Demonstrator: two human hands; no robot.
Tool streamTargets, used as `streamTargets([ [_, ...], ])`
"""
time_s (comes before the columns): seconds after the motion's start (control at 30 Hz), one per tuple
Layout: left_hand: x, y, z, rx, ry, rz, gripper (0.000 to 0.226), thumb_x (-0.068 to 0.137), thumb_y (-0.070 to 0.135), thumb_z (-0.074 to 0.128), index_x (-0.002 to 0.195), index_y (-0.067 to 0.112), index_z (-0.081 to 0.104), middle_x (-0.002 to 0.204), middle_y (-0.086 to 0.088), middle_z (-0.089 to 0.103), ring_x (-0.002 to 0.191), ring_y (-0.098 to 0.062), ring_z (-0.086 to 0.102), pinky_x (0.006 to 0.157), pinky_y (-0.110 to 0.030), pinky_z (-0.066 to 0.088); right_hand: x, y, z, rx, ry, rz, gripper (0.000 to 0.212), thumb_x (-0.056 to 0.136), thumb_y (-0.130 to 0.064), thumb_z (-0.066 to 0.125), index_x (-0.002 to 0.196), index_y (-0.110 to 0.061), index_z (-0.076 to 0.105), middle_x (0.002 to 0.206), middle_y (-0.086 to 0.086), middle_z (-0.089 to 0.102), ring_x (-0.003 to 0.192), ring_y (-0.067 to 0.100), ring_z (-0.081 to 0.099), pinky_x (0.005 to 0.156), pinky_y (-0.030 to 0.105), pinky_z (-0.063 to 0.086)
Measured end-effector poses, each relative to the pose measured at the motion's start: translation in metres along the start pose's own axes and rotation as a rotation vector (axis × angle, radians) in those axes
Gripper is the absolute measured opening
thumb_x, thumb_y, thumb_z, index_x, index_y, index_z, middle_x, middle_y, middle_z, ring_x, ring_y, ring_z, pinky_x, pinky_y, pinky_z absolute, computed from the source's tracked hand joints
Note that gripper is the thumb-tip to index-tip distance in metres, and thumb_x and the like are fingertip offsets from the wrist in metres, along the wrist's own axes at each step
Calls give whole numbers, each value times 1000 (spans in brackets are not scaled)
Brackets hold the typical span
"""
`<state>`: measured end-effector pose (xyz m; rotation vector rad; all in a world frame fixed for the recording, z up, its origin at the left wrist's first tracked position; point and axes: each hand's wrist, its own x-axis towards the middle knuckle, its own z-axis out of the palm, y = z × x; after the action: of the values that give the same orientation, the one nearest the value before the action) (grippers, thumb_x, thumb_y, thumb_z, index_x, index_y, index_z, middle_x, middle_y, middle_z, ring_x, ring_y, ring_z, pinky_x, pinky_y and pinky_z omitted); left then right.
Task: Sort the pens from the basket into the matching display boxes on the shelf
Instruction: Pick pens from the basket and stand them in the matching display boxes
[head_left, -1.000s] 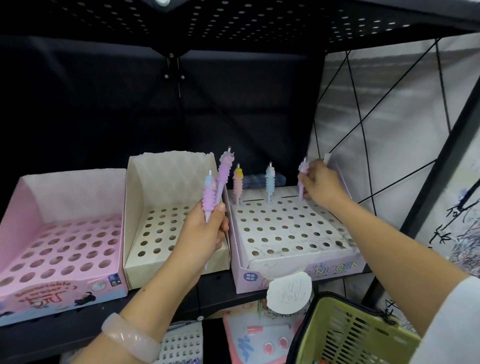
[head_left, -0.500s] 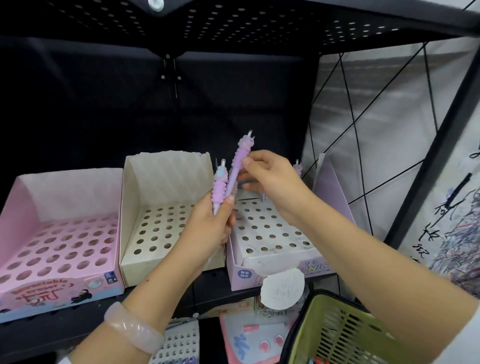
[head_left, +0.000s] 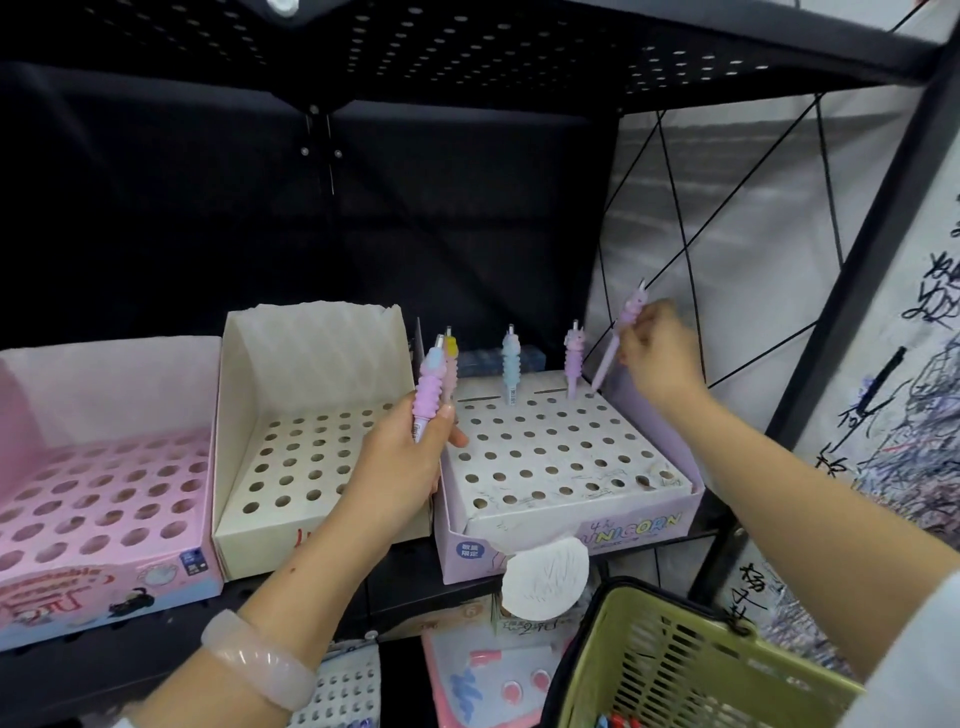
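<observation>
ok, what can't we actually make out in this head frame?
- Basket contents: cut off by the bottom edge, only a few coloured tips show.
- Pen in right hand: motion-blurred, so whether its tip has entered a hole is unclear.
- Yellow-topped pen: lower part hidden behind the left hand's pen.

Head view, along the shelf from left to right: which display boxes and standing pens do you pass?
Pink perforated display box → cream perforated display box → blue ribbed pen standing in the lilac Unicorn box → purple ribbed pen standing → tilted lilac pen pinched by the right hand.
</observation>
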<state>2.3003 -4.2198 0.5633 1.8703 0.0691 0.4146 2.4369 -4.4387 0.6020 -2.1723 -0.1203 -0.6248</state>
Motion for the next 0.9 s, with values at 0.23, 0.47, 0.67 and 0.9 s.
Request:
streamTargets([
  [0.23, 1, -3, 0, -37, -4, -14, 23, 97, 30, 42, 86, 18, 58, 63, 17, 64, 41, 0, 43, 43, -14, 38, 2, -2, 16, -277, -193, -65, 26, 98, -20, 42, 110, 3, 47, 99, 23, 61, 89, 35, 61, 70, 34, 45],
  [0.47, -2, -3, -1, -98, -1, -40, 25, 97, 28, 42, 83, 16, 58, 62, 17, 64, 40, -1, 43, 42, -13, 38, 10, -18, 17, -438, -283, 67, 29, 99, -10, 36, 123, 6, 42, 119, 25, 55, 107, 36, 56, 85, 36, 45],
  [0.67, -8, -2, -2, -147, 3, -67, 21, 97, 28, 43, 91, 17, 60, 77, 10, 66, 43, 0, 45, 45, -16, 41, 5, -15, 18, -494, -343, 145, 28, 97, -7, 38, 121, 4, 48, 120, 22, 56, 110, 34, 55, 80, 32, 44],
  [0.9, -10, -1, -3, -106, -34, -57, 23, 97, 29, 41, 96, 16, 60, 60, 18, 60, 42, 5, 47, 43, -11, 40, -9, -3, 30, -392, -206, 192, 26, 97, -12, 39, 113, 3, 55, 115, 22, 60, 104, 35, 58, 73, 30, 39],
])
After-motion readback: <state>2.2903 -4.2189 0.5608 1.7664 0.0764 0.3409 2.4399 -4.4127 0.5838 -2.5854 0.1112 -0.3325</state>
